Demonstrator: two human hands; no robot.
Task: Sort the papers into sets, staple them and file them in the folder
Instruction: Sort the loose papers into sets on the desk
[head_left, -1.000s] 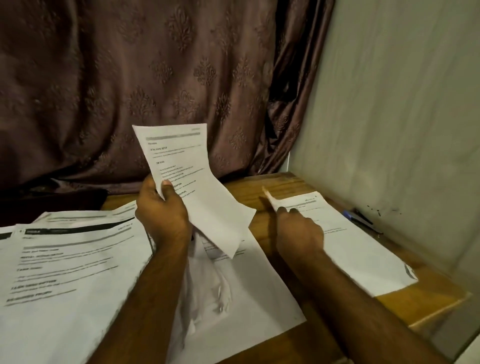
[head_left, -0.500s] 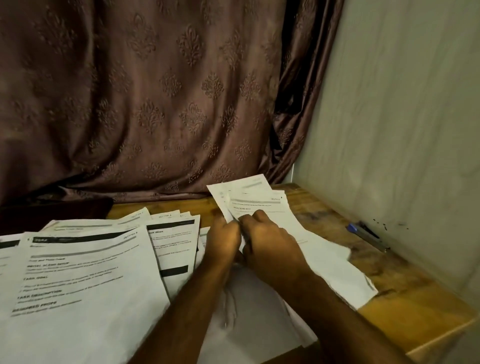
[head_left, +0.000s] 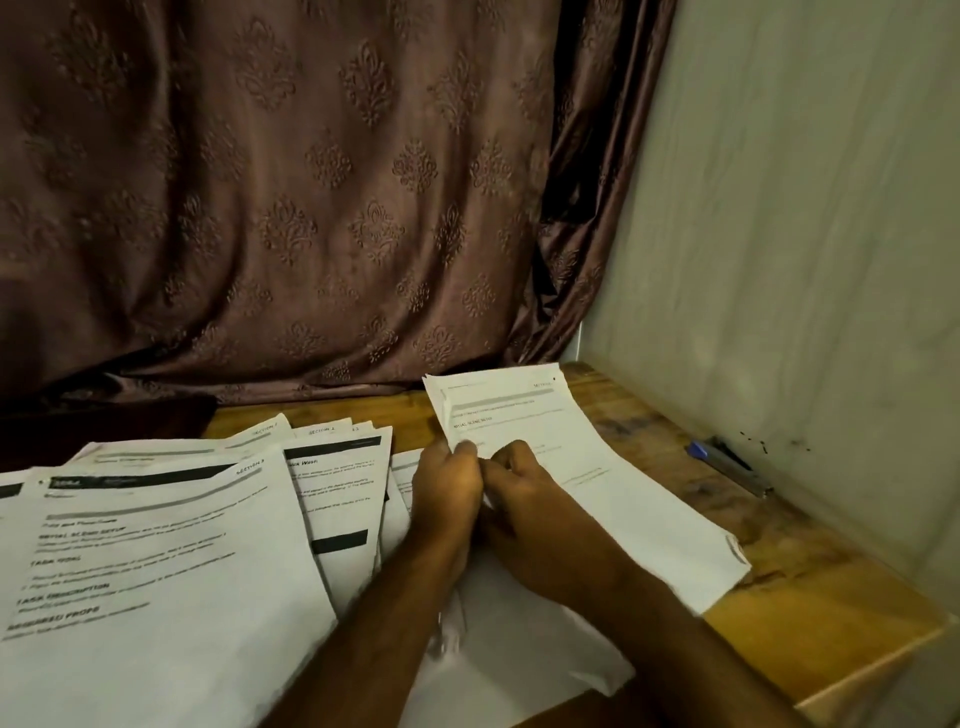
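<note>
Paper set (head_left: 582, 467) lies on the wooden table (head_left: 810, 582) at the right, long axis running from the far-left corner toward us and right; we pinch its near-left edge with left hand (head_left: 449, 493) and right hand (head_left: 540, 519), both touching it. Loose sheets (head_left: 156, 561) fan out left; stapler (head_left: 727, 465) sits by the wall (head_left: 805, 234), nearer our right hand; curtain (head_left: 285, 197) behind.

bare wooden table (head_left: 810, 587) strip on the rt between held sheets (head_left: 587, 467) & wall (head_left: 810, 260), pen (head_left: 727, 465) lying by wall, loose papers (head_left: 156, 545) covering the left, curtain (head_left: 311, 197) closing off the back
</note>
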